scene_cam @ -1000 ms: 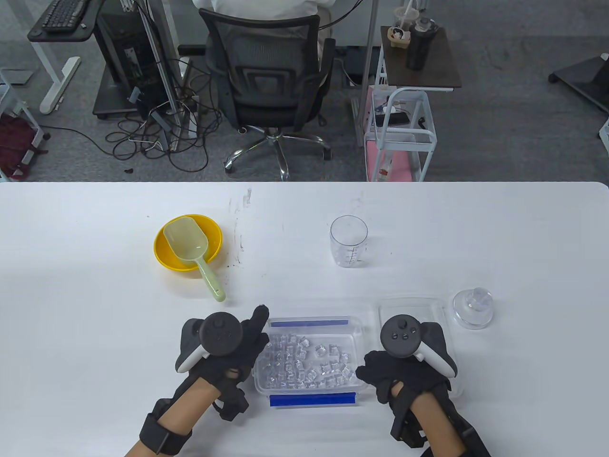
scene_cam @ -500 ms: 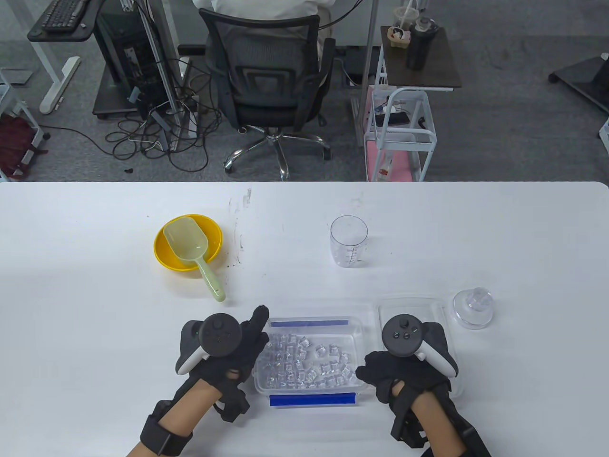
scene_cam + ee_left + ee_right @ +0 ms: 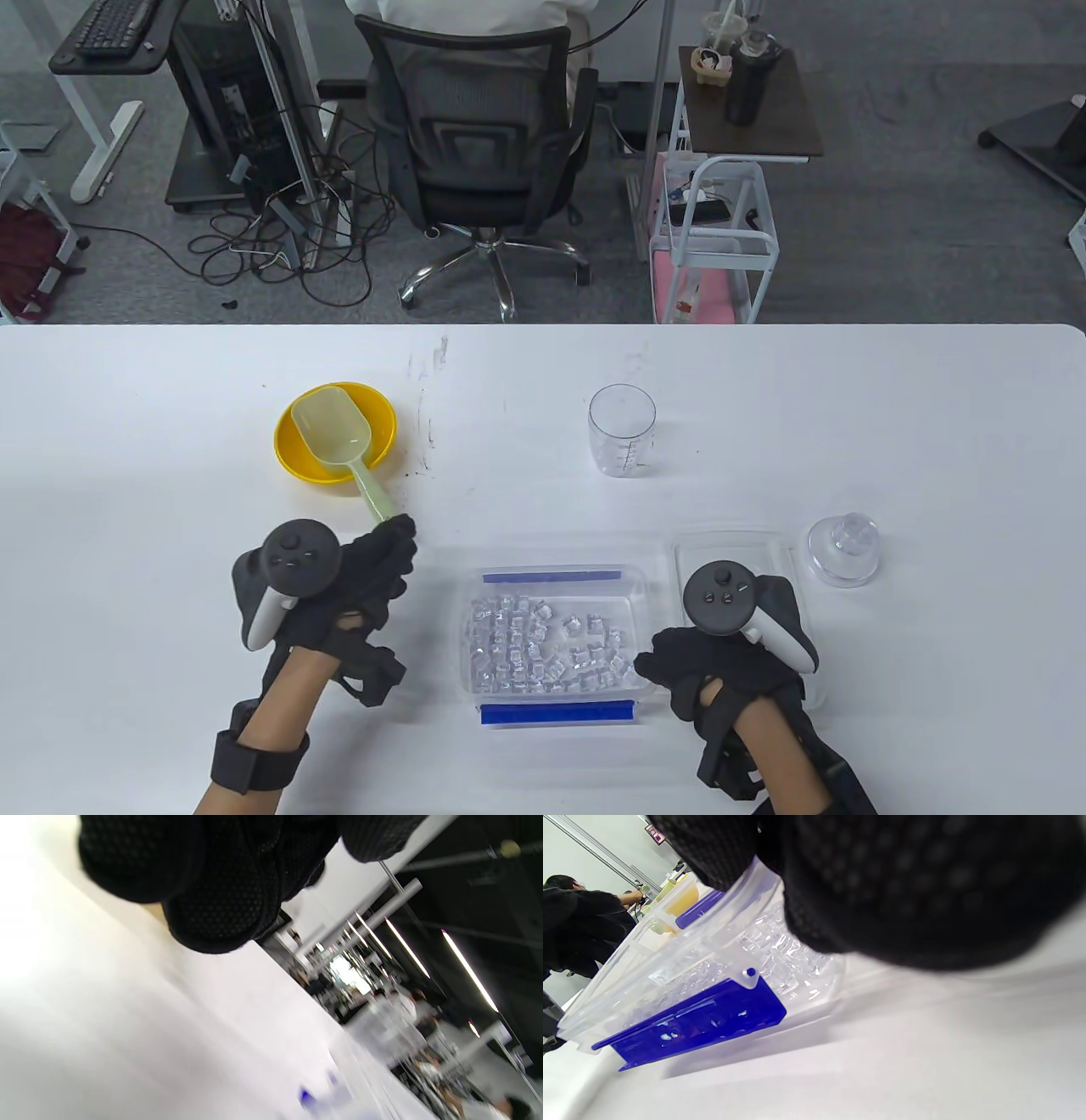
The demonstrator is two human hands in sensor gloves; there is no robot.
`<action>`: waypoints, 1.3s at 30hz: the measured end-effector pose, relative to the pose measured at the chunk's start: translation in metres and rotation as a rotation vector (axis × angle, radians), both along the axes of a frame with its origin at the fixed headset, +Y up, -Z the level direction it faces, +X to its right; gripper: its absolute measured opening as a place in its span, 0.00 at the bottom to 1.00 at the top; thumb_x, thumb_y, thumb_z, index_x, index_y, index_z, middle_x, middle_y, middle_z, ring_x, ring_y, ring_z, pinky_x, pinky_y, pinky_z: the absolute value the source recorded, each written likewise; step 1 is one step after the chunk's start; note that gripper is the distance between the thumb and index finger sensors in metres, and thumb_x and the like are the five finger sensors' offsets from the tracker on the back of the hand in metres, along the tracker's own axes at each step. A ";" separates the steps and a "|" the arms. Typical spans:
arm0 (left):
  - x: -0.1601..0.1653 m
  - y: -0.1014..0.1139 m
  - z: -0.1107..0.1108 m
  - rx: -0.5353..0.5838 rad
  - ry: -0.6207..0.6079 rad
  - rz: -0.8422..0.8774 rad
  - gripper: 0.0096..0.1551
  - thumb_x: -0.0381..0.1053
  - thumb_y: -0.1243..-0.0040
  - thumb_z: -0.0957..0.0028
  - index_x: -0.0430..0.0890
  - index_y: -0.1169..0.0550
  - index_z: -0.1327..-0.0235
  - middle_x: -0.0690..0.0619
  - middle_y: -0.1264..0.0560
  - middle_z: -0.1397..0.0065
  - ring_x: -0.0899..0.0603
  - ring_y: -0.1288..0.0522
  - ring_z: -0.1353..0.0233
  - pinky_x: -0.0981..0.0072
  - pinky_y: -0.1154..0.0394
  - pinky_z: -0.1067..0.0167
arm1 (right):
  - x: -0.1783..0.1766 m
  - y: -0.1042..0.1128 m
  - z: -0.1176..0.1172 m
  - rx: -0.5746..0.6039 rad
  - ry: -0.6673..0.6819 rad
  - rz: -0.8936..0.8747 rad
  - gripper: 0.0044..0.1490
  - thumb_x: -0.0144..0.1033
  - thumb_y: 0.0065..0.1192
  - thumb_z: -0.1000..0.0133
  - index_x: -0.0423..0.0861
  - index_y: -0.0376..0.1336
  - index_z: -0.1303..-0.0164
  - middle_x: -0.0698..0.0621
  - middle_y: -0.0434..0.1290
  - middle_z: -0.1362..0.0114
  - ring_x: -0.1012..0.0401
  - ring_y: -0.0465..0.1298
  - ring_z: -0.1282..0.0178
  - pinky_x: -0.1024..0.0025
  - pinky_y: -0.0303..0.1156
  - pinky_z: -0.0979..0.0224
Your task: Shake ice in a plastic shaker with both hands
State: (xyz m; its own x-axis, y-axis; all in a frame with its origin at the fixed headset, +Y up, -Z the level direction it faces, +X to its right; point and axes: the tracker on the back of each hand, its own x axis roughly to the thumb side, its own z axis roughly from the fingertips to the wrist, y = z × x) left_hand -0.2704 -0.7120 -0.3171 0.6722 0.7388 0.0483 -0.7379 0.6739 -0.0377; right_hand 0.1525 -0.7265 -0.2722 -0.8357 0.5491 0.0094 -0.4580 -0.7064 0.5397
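The clear plastic shaker cup [image 3: 622,429] stands upright and empty at mid table. Its clear domed lid [image 3: 842,552] lies at the right. A clear ice box [image 3: 551,586] with blue clips holds several ice cubes [image 3: 543,641]; it also shows in the right wrist view [image 3: 712,955]. A green scoop [image 3: 333,429] lies in a yellow bowl [image 3: 293,458]. My left hand [image 3: 392,543] has its fingertips on the end of the scoop handle; its grip is hidden. My right hand [image 3: 657,662] holds the ice box's right rim, fingers [image 3: 925,878] over the edge.
A flat clear box lid [image 3: 730,552] lies under my right hand, next to the ice box. The table's far edge lies behind the cup, with an office chair [image 3: 484,127] and a trolley [image 3: 713,246] beyond it.
My left hand has left the ice box's left side and moved left and away to the scoop handle's end. The right hand and all objects have stayed put.
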 end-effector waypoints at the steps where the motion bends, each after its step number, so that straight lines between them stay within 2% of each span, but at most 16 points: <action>1: -0.012 -0.002 -0.001 -0.006 0.046 0.018 0.35 0.58 0.47 0.42 0.39 0.28 0.29 0.37 0.20 0.41 0.41 0.15 0.54 0.62 0.18 0.61 | 0.000 0.000 0.000 0.000 -0.001 0.001 0.44 0.52 0.75 0.70 0.30 0.68 0.57 0.42 0.82 0.69 0.60 0.83 0.86 0.75 0.75 0.91; 5: -0.033 -0.018 -0.012 -0.117 0.115 0.153 0.45 0.60 0.47 0.42 0.33 0.42 0.23 0.28 0.32 0.31 0.30 0.22 0.40 0.54 0.20 0.53 | -0.001 0.000 0.000 0.003 -0.005 0.006 0.44 0.51 0.75 0.70 0.30 0.68 0.57 0.42 0.82 0.69 0.60 0.83 0.85 0.75 0.75 0.91; 8: -0.036 -0.034 -0.031 -0.294 0.117 0.211 0.52 0.63 0.45 0.43 0.29 0.48 0.24 0.25 0.35 0.30 0.27 0.24 0.39 0.56 0.20 0.54 | -0.001 0.000 0.000 0.003 -0.009 0.000 0.44 0.51 0.75 0.70 0.29 0.68 0.57 0.42 0.82 0.69 0.60 0.83 0.85 0.75 0.75 0.91; 9: -0.035 -0.037 -0.037 -0.363 0.092 0.238 0.54 0.64 0.46 0.43 0.28 0.50 0.24 0.24 0.36 0.30 0.27 0.23 0.39 0.57 0.20 0.54 | -0.001 0.000 0.000 0.001 -0.009 -0.002 0.44 0.51 0.75 0.70 0.29 0.68 0.57 0.42 0.82 0.69 0.59 0.83 0.85 0.75 0.75 0.91; 13: -0.030 -0.050 -0.063 -0.482 0.111 0.443 0.59 0.67 0.49 0.42 0.26 0.57 0.26 0.23 0.36 0.30 0.30 0.20 0.42 0.61 0.19 0.56 | -0.001 -0.001 0.000 -0.004 -0.011 -0.005 0.44 0.51 0.75 0.70 0.29 0.68 0.57 0.41 0.82 0.69 0.59 0.83 0.85 0.75 0.75 0.90; 15: -0.026 -0.057 -0.072 -0.551 0.066 0.560 0.60 0.68 0.51 0.40 0.25 0.60 0.27 0.24 0.36 0.30 0.31 0.21 0.41 0.63 0.19 0.55 | -0.001 -0.001 0.001 -0.001 -0.011 -0.004 0.44 0.51 0.75 0.70 0.30 0.68 0.57 0.41 0.82 0.69 0.59 0.83 0.85 0.75 0.76 0.90; 17: -0.022 -0.061 -0.076 -0.595 0.023 0.616 0.60 0.67 0.51 0.38 0.25 0.62 0.28 0.27 0.35 0.31 0.33 0.21 0.40 0.65 0.19 0.54 | 0.000 -0.001 0.000 -0.002 -0.009 -0.006 0.44 0.52 0.75 0.70 0.30 0.68 0.57 0.41 0.82 0.69 0.59 0.83 0.85 0.75 0.76 0.90; 18: -0.020 -0.062 -0.078 -0.591 0.011 0.621 0.59 0.67 0.53 0.37 0.25 0.63 0.28 0.33 0.31 0.33 0.36 0.20 0.41 0.64 0.19 0.53 | 0.000 -0.001 0.000 -0.003 -0.008 -0.008 0.44 0.52 0.75 0.70 0.30 0.68 0.57 0.41 0.82 0.69 0.59 0.83 0.85 0.75 0.76 0.90; 20: -0.016 -0.061 -0.078 -0.545 0.048 0.551 0.57 0.66 0.53 0.37 0.26 0.60 0.27 0.43 0.27 0.40 0.44 0.19 0.48 0.66 0.19 0.53 | 0.000 -0.001 0.000 -0.006 -0.005 -0.012 0.45 0.52 0.75 0.70 0.30 0.68 0.57 0.42 0.82 0.69 0.59 0.83 0.85 0.75 0.76 0.90; 23: -0.014 -0.054 -0.075 -0.438 0.123 0.516 0.48 0.62 0.49 0.39 0.29 0.48 0.26 0.53 0.22 0.51 0.53 0.16 0.58 0.74 0.17 0.63 | 0.000 -0.001 0.000 -0.009 -0.006 -0.017 0.45 0.52 0.75 0.70 0.30 0.68 0.57 0.42 0.82 0.69 0.59 0.83 0.85 0.75 0.76 0.90; 27: -0.020 -0.042 -0.061 -0.284 0.180 0.584 0.38 0.62 0.50 0.38 0.37 0.37 0.27 0.56 0.21 0.54 0.55 0.16 0.60 0.76 0.18 0.64 | 0.001 -0.002 0.000 -0.009 -0.010 -0.015 0.45 0.53 0.74 0.70 0.30 0.68 0.57 0.42 0.82 0.68 0.59 0.83 0.85 0.75 0.76 0.90; 30: -0.021 -0.026 -0.046 -0.126 0.218 0.588 0.35 0.63 0.50 0.38 0.40 0.36 0.29 0.57 0.20 0.54 0.56 0.17 0.61 0.78 0.18 0.64 | 0.000 0.001 0.000 -0.001 -0.014 0.008 0.45 0.53 0.74 0.71 0.31 0.68 0.57 0.41 0.82 0.68 0.59 0.83 0.84 0.74 0.76 0.89; 32: -0.019 -0.014 -0.036 -0.033 0.190 0.617 0.35 0.63 0.49 0.38 0.41 0.35 0.29 0.57 0.20 0.54 0.56 0.17 0.61 0.78 0.18 0.64 | 0.000 0.006 0.001 0.017 -0.031 0.038 0.46 0.54 0.74 0.71 0.31 0.69 0.55 0.40 0.82 0.67 0.57 0.83 0.83 0.72 0.76 0.88; 34: -0.010 -0.003 -0.027 0.040 0.113 0.656 0.34 0.62 0.49 0.38 0.41 0.36 0.28 0.56 0.21 0.53 0.55 0.17 0.60 0.76 0.18 0.62 | -0.003 0.016 0.002 0.105 -0.081 0.124 0.51 0.56 0.74 0.71 0.29 0.67 0.52 0.37 0.81 0.63 0.54 0.83 0.79 0.69 0.77 0.85; 36: 0.010 0.006 -0.012 0.111 0.034 0.678 0.33 0.61 0.49 0.37 0.41 0.36 0.28 0.54 0.21 0.52 0.53 0.17 0.59 0.74 0.19 0.61 | -0.012 0.035 0.005 0.256 -0.086 0.221 0.52 0.57 0.73 0.71 0.30 0.67 0.49 0.37 0.81 0.61 0.53 0.83 0.77 0.69 0.77 0.82; 39: 0.046 0.026 0.011 0.203 -0.078 0.681 0.33 0.60 0.47 0.39 0.42 0.32 0.29 0.52 0.20 0.53 0.51 0.17 0.60 0.72 0.18 0.63 | -0.033 0.069 0.010 0.470 -0.076 0.199 0.54 0.58 0.72 0.70 0.33 0.67 0.43 0.35 0.79 0.54 0.50 0.83 0.69 0.66 0.78 0.75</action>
State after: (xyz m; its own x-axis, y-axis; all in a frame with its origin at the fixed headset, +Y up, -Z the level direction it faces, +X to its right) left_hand -0.2245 -0.6865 -0.3060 0.0535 0.9646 0.2583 -0.9975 0.0636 -0.0307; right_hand 0.1195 -0.6572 -0.2622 -0.9316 0.3304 0.1517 -0.3156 -0.9421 0.1136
